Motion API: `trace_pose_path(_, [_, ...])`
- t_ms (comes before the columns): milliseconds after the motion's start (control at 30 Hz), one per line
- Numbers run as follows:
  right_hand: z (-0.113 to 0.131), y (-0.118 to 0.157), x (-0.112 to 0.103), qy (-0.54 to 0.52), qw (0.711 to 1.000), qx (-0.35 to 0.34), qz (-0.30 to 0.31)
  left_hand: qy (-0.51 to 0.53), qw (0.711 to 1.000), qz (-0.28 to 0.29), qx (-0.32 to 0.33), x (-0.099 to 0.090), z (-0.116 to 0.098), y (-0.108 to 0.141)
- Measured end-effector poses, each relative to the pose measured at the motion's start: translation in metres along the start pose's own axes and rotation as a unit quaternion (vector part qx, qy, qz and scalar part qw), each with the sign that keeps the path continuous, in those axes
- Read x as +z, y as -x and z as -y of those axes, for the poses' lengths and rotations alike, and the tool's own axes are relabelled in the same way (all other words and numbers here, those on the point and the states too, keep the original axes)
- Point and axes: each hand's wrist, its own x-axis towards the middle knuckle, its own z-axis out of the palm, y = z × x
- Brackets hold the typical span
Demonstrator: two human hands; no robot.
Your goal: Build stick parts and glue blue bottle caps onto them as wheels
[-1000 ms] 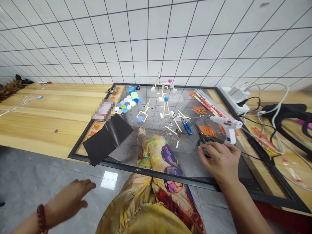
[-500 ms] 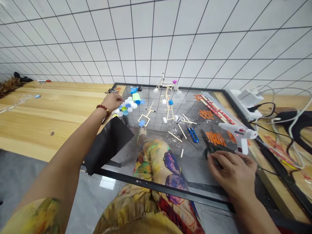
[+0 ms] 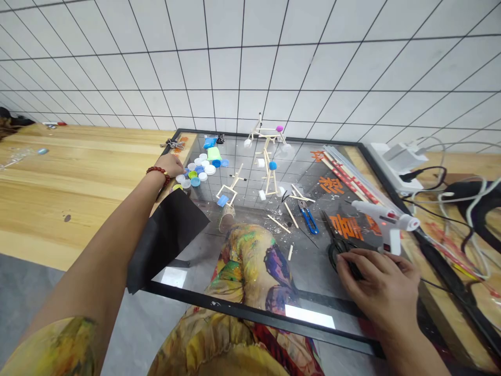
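My left hand (image 3: 172,165) rests at the left edge of the glass sheet, close beside a cluster of bottle caps (image 3: 202,176) in white, blue and green. Its fingers are curled, and what they pinch, if anything, is hidden. My right hand (image 3: 381,284) lies loosely over the handles of black scissors (image 3: 336,245), thumb and fingers apart. At the middle stands a figure of thin wooden sticks (image 3: 270,180) with coloured and white caps or balls on it. Left of this lies a smaller stick frame (image 3: 230,189) with a blue piece.
A white glue gun (image 3: 387,219) stands by my right hand, near a power strip (image 3: 395,169) and tangled cables. Blue-handled snips (image 3: 308,214) and loose sticks (image 3: 291,214) lie centre right. Black paper (image 3: 168,235) overhangs the front left edge. A tiled wall (image 3: 235,68) rises behind.
My left hand has drawn slightly left, away from the caps. My right hand stays over the scissors. The view has shifted a little.
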Motion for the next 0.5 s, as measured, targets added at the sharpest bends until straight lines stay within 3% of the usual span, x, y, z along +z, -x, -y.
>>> trace_pose_path(100, [-0.002,0.001,0.0,-0.001,1.0,0.0,-0.002,0.034,0.999,-0.016,-0.006,0.001,-0.004,0.002])
trace_pose_path(200, [-0.001,0.0,0.0,0.004,1.0,0.004,0.0,0.219,0.971,-0.091,-0.024,-0.002,-0.01,0.009])
trace_pose_path(267, [0.001,-0.001,0.0,0.011,1.0,-0.002,-0.007,0.371,0.921,-0.115,-0.032,-0.004,-0.018,0.013])
trace_pose_path(300, [0.001,-0.002,0.0,0.015,1.0,-0.002,-0.007,0.419,0.901,-0.108,-0.029,-0.005,-0.023,0.014])
trace_pose_path(367, [0.003,-0.003,-0.001,0.017,1.0,-0.002,-0.003,0.566,0.82,-0.071,-0.034,-0.006,-0.038,0.013])
trace_pose_path(400, [0.003,-0.004,-0.001,0.017,1.0,0.0,0.002,0.604,0.795,-0.051,-0.031,-0.006,-0.046,0.012])
trace_pose_path(433, [0.003,-0.003,-0.001,0.017,1.0,0.003,0.007,0.611,0.791,-0.035,-0.019,-0.005,-0.055,0.01])
trace_pose_path(500, [0.003,-0.003,-0.002,0.017,1.0,0.006,0.009,0.554,0.832,-0.032,0.003,-0.001,-0.074,0.005])
